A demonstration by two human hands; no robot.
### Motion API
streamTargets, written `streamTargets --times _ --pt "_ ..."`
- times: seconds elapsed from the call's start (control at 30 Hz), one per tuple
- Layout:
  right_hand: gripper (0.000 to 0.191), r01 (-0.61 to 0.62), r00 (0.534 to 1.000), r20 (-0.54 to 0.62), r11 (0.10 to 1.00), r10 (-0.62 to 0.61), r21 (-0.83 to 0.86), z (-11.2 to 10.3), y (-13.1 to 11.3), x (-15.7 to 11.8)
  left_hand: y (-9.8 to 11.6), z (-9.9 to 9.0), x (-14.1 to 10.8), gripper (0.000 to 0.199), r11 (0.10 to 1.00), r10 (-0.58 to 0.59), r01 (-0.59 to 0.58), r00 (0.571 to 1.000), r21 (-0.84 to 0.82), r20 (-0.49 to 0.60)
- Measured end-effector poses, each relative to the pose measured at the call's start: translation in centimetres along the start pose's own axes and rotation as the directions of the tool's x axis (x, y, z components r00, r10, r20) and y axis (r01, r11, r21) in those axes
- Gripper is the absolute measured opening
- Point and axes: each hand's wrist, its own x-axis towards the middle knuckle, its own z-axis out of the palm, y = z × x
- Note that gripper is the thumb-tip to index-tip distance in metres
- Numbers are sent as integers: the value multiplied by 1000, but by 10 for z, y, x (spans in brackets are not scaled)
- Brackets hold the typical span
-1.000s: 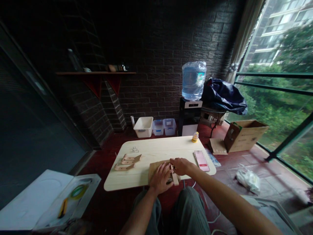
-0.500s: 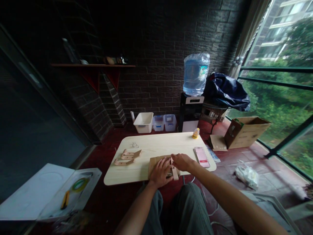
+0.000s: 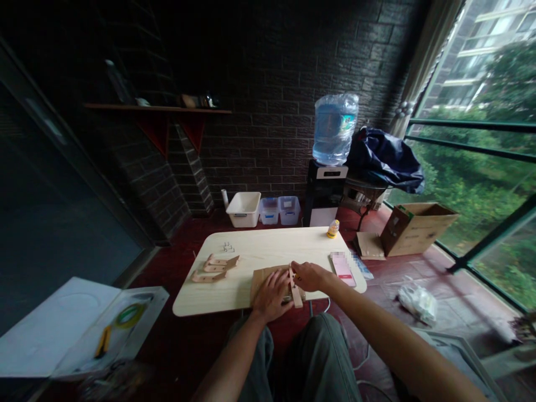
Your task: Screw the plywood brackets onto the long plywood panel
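Observation:
My left hand (image 3: pixel 270 295) lies spread over a brown cardboard piece (image 3: pixel 260 277) at the table's near edge. Its fingertips reach a narrow light wooden piece (image 3: pixel 296 297), which lies across the cardboard's right part and has dark spots like holes or screws. My right hand (image 3: pixel 309 276) is closed around the far end of that wooden piece; a small yellow spot shows beneath the fingers, too small to name. To the left on the table lie wooden bracket-shaped parts (image 3: pixel 218 268). Several small metal pieces (image 3: pixel 228 247) stand behind them.
On the pale table (image 3: pixel 268 245) are a phone (image 3: pixel 342 269) and a small yellow-based bottle (image 3: pixel 333 229). An open white case (image 3: pixel 138 329) lies low left. Plastic bins (image 3: pixel 244 209), a water dispenser (image 3: pixel 324 192) and a cardboard box (image 3: pixel 414 230) stand beyond.
The view has shifted slightly, so the table appears a little further left. Both hands keep nearly the same places on the cardboard and the wooden piece.

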Motion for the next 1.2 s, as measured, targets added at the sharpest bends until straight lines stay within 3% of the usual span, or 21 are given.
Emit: streamTargets --times 0.13,0.43,0.77,0.97,1.2 --pt "31 30 1000 -9 1000 -30 -2 -4 -2 -2 0 -1 0 81 1000 -2 2 1000 -1 -11" --pt "35 -65 998 -16 997 65 -42 -3 -8 -2 -1 -2 1 77 1000 -12 11 1000 -28 -24" --pt "41 29 998 -50 997 -32 -71 4 -11 -1 -2 -5 2 81 999 3 -4 1000 -32 -12" --pt "35 -64 996 -60 997 61 -44 9 -13 5 -5 -8 2 81 999 14 -14 1000 -31 0" --pt "36 -71 997 -19 997 71 -13 1 -6 -1 -8 -10 7 43 994 -75 74 997 -76 -7"
